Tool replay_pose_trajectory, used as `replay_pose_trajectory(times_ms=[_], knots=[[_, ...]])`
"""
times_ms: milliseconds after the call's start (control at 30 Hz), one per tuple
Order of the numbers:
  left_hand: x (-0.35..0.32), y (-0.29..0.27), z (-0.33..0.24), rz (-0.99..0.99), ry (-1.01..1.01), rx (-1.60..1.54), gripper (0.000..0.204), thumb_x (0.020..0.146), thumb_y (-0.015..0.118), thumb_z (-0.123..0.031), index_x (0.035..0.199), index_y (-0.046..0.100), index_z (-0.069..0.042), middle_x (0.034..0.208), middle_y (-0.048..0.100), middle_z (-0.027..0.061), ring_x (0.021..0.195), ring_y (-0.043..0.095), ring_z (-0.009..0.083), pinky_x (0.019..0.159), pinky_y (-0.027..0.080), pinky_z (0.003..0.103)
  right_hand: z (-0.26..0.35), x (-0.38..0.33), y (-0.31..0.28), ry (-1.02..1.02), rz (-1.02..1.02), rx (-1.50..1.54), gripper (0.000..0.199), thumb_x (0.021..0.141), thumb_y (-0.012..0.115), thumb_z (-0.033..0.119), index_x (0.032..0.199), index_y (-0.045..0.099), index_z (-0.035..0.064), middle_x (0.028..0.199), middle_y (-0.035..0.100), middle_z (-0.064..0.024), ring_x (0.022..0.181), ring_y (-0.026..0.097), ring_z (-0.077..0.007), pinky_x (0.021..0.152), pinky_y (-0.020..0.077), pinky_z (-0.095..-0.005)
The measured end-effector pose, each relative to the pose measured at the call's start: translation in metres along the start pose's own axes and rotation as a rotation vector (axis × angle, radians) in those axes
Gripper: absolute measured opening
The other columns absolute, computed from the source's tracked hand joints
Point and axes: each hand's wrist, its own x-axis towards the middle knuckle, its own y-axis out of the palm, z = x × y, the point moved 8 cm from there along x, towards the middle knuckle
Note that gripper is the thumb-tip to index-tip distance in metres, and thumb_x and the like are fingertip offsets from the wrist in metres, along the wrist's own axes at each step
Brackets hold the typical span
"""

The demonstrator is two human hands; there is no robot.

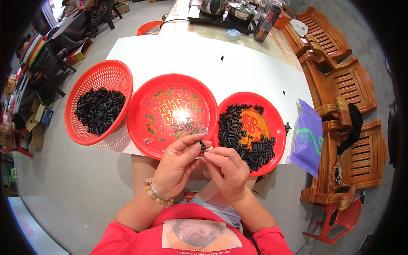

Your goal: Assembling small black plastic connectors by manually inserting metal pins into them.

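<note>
My left hand (pixel 178 161) and my right hand (pixel 227 170) meet over the front edge of the white table (pixel 191 55). Between the left thumb and fingers is a small black cylindrical piece (pixel 202 145). The right fingertips pinch at its lower side; whatever they grip is too small to make out. Just beyond my hands lies a round red tray (pixel 142 95) with small clear and metallic bits (pixel 191 126) on it. To the right, a second red tray (pixel 278 127) bears many black cylindrical pieces (pixel 263 152). A red perforated basket (pixel 123 72) at the left is partly filled with similar black pieces (pixel 100 111).
A purple bag (pixel 307 138) hangs over the table's right edge. Loose black pieces lie near the far side. Pots (pixel 240 9) stand on a cooker at the back. Wooden chairs (pixel 344 76) line the right, with a red stool (pixel 335 225). Other people sit far left.
</note>
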Motion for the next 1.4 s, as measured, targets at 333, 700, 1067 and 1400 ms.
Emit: replay_pose_trajectory(times_ms=[333,700,1067,1400], knots=[[0.000,0.006,-0.001,0.073,-0.011,0.021,0.025,0.093,0.051,-0.006,0.118,0.055,-0.005,0.106,0.063,0.0083,0.094,0.061,0.0134,0.078,0.053,0.025,-0.008,-0.002,-0.002,0.130,-0.032,0.163,0.018,0.073,0.069,-0.005,0.089,0.063,0.0014,0.087,0.064,-0.0128,0.071,0.064,-0.0199,0.058,0.0514,-0.0264],[0.000,0.008,-0.007,0.047,0.069,0.198,0.026,0.092,0.052,-0.005,0.117,0.057,0.000,0.104,0.064,0.0089,0.092,0.062,0.0124,0.082,0.051,0.025,0.009,0.001,-0.002,-0.089,0.009,-0.130,0.025,0.069,0.066,-0.004,0.093,0.065,0.0018,0.086,0.063,-0.0087,0.064,0.064,-0.0214,0.052,0.0510,-0.0291],[0.001,0.007,-0.005,0.033,-0.073,0.086,0.038,0.091,0.055,-0.006,0.129,0.048,-0.002,0.097,0.064,0.0091,0.086,0.061,0.0113,0.075,0.051,0.023,-0.001,0.009,-0.012,0.074,0.060,-0.016,0.042,0.067,0.077,0.014,0.104,0.060,0.0055,0.084,0.060,-0.0078,0.065,0.062,-0.0218,0.051,0.0502,-0.0305],[-0.001,0.017,0.001,0.212,-0.177,0.187,0.060,0.088,0.058,-0.005,0.141,0.029,-0.005,0.090,0.064,0.0062,0.079,0.060,0.0086,0.069,0.049,0.021,-0.002,0.024,0.001,0.072,0.432,-0.001,0.040,0.068,0.076,0.025,0.100,0.060,0.0071,0.084,0.057,-0.0056,0.065,0.062,-0.0209,0.054,0.0499,-0.0323]])
